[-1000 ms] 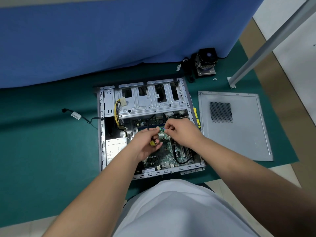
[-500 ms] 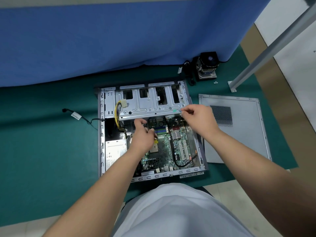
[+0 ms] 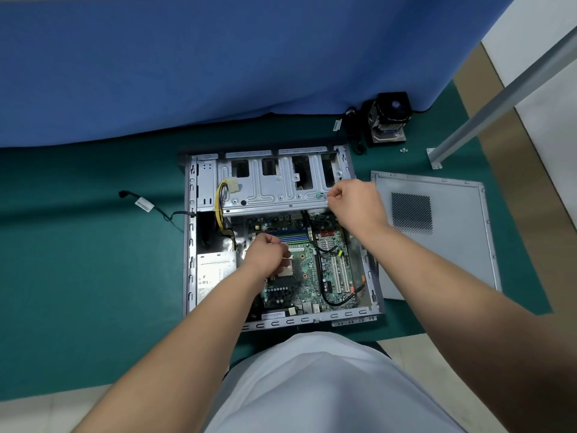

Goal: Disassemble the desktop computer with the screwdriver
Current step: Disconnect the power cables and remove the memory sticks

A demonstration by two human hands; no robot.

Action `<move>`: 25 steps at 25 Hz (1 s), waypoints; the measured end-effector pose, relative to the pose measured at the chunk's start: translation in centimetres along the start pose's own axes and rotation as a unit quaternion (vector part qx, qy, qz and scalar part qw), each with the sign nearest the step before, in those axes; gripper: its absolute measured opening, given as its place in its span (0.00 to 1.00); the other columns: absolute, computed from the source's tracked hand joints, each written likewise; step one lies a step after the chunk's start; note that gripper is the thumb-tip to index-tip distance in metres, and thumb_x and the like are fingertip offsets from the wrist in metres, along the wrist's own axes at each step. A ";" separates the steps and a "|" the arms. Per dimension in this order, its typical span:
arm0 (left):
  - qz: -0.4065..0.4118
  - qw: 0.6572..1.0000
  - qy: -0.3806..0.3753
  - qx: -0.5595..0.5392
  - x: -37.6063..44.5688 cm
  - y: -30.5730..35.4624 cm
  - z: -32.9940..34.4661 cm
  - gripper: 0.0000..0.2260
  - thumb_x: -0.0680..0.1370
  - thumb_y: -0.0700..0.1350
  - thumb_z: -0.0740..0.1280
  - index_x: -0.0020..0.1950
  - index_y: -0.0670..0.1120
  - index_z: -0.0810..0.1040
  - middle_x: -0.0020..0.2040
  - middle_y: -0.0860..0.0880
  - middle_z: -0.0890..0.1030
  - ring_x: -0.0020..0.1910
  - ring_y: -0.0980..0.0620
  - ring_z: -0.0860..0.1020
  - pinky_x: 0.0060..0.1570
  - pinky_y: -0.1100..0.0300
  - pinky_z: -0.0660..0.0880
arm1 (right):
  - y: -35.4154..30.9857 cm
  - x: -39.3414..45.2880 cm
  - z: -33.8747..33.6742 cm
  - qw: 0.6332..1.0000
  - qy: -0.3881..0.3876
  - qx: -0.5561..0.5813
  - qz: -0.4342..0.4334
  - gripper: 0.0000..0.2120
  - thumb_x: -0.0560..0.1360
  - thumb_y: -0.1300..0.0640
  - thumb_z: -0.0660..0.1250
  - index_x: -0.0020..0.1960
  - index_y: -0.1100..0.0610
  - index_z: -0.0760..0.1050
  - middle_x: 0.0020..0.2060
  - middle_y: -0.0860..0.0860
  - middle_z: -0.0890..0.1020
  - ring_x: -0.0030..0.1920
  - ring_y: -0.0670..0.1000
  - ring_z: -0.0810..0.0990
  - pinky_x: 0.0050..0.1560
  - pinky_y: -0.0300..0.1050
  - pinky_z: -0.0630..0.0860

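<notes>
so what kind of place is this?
Likely a teardown or repair workstation, not a home desk: green mat under the opened computer case, its side panel laid aside, removed cooler fan against a blue curtain.

Open computer case [image 3: 191, 245] lay flat on the mat [image 3: 78, 276], directly ahead of the person. Drive cage [image 3: 271, 189] occupied the case's far end; motherboard [image 3: 315, 270] sat nearer, right of the power supply [image 3: 214, 271]. Left hand [image 3: 267, 253] was over the motherboard; right hand [image 3: 357, 203] was above the cage's near right corner. Side panel [image 3: 452, 239] lay on the mat just right of the case. Cooler [image 3: 388, 120] stood behind the case's far right corner, against the cloth backdrop [image 3: 218, 64]. Loose cable [image 3: 146, 205] trailed left of the case.
</notes>
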State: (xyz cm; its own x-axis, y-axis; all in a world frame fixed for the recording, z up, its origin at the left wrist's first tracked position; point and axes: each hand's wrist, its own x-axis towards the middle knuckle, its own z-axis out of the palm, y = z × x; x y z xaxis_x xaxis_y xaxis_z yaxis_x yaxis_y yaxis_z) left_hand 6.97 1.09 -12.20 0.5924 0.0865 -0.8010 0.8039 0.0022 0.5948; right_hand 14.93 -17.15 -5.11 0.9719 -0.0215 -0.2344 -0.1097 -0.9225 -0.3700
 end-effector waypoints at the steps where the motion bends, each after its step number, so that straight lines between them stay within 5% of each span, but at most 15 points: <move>1: 0.017 1.000 0.003 0.021 -0.1 0.1 0.0 0.02 0.82 0.39 0.64 0.55 0.44 0.74 0.52 0.40 0.85 0.42 0.45 0.81 0.46 0.50 0.80 | -0.1 0.0 0.2 1.000 0.001 -0.010 0.000 0.11 0.79 0.60 0.64 0.51 0.52 0.85 0.48 0.51 0.87 0.49 0.55 0.84 0.49 0.52 0.83; 7: 0.102 0.993 -0.046 0.035 -1.0 2.9 2.6 0.05 0.83 0.40 0.65 0.52 0.47 0.80 0.50 0.46 0.85 0.41 0.52 0.83 0.46 0.57 0.81 | -1.2 0.4 0.7 0.998 -0.002 -0.067 0.001 0.10 0.78 0.59 0.65 0.48 0.50 0.84 0.45 0.51 0.85 0.45 0.57 0.83 0.42 0.52 0.83; 14: 0.025 0.985 -0.129 -0.110 -0.8 5.2 8.3 0.10 0.83 0.40 0.67 0.64 0.39 0.79 0.57 0.41 0.83 0.53 0.46 0.80 0.61 0.51 0.77 | -2.9 3.8 0.3 0.996 -0.046 -0.003 0.075 0.02 0.72 0.58 0.75 0.42 0.54 0.82 0.44 0.53 0.84 0.45 0.56 0.83 0.40 0.44 0.77; 17: 0.000 0.978 -0.096 -0.187 -0.5 5.3 9.9 0.08 0.81 0.41 0.70 0.59 0.41 0.81 0.61 0.40 0.84 0.53 0.47 0.81 0.58 0.55 0.79 | -2.8 4.5 0.2 0.992 -0.075 0.032 0.096 0.04 0.71 0.58 0.77 0.44 0.56 0.83 0.43 0.53 0.85 0.45 0.54 0.84 0.44 0.44 0.81; 20: -0.013 0.974 -0.049 -0.220 0.0 5.4 10.6 0.04 0.81 0.43 0.72 0.47 0.44 0.82 0.51 0.42 0.86 0.47 0.49 0.81 0.58 0.54 0.80 | -1.7 4.2 -0.4 0.982 -0.092 0.137 0.089 0.07 0.74 0.63 0.72 0.43 0.52 0.83 0.38 0.49 0.86 0.42 0.48 0.86 0.46 0.43 0.83; 23: -0.009 0.976 -0.038 -0.214 0.4 5.5 10.7 0.06 0.81 0.43 0.71 0.44 0.44 0.82 0.43 0.44 0.85 0.41 0.51 0.81 0.51 0.57 0.81 | 0.2 2.6 -1.2 0.992 -0.064 0.110 0.020 0.12 0.78 0.63 0.65 0.44 0.47 0.81 0.42 0.42 0.83 0.43 0.44 0.83 0.41 0.29 0.73; 25: -0.002 0.976 -0.046 -0.213 0.2 5.4 10.4 0.04 0.81 0.44 0.71 0.47 0.45 0.82 0.42 0.46 0.84 0.38 0.54 0.81 0.44 0.60 0.79 | 1.6 1.2 -0.8 0.996 -0.063 0.053 -0.041 0.13 0.78 0.64 0.63 0.48 0.48 0.81 0.49 0.45 0.80 0.47 0.47 0.80 0.42 0.28 0.69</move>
State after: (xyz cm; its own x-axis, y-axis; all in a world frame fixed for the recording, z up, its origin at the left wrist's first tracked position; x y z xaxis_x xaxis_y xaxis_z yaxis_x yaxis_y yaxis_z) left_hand 11.98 -9.25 -9.83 0.6076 -0.0035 -0.7943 0.7227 0.4174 0.5509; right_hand 16.14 -18.94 -5.28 0.9451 0.1064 -0.3090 -0.0600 -0.8730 -0.4840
